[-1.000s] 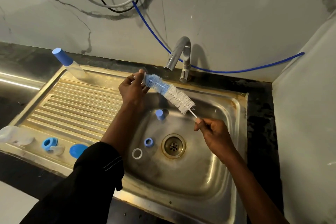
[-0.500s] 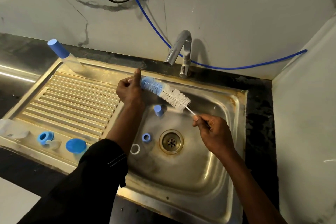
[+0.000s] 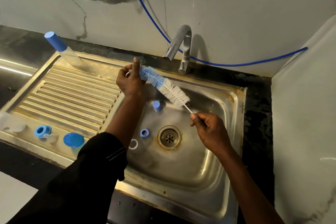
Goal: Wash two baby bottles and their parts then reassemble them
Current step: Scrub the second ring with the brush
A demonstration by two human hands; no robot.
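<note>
My left hand (image 3: 130,82) is closed around a small pale part, only a sliver of which shows, and around the blue tip of a bottle brush (image 3: 163,87). My right hand (image 3: 207,129) pinches the brush's white wire handle over the sink basin (image 3: 190,169). In the basin lie a blue cap (image 3: 156,106), a blue ring (image 3: 144,133) and a white ring (image 3: 133,144), partly behind my left sleeve. On the drainboard (image 3: 72,92) lie a blue ring with a clear teat (image 3: 42,131), a blue lid (image 3: 72,140) and a clear bottle (image 3: 11,122).
A capped bottle with a blue top (image 3: 61,49) stands at the drainboard's back left corner. The chrome tap (image 3: 179,45) rises behind the basin, off. The drain (image 3: 169,138) sits mid-basin. A blue hose (image 3: 236,64) runs along the wall. A white wall (image 3: 300,114) closes the right side.
Both hands and the brush have stayed over the basin's back left, shifting only slightly. One finger of my left hand now stands straight up beside the brush tip.
</note>
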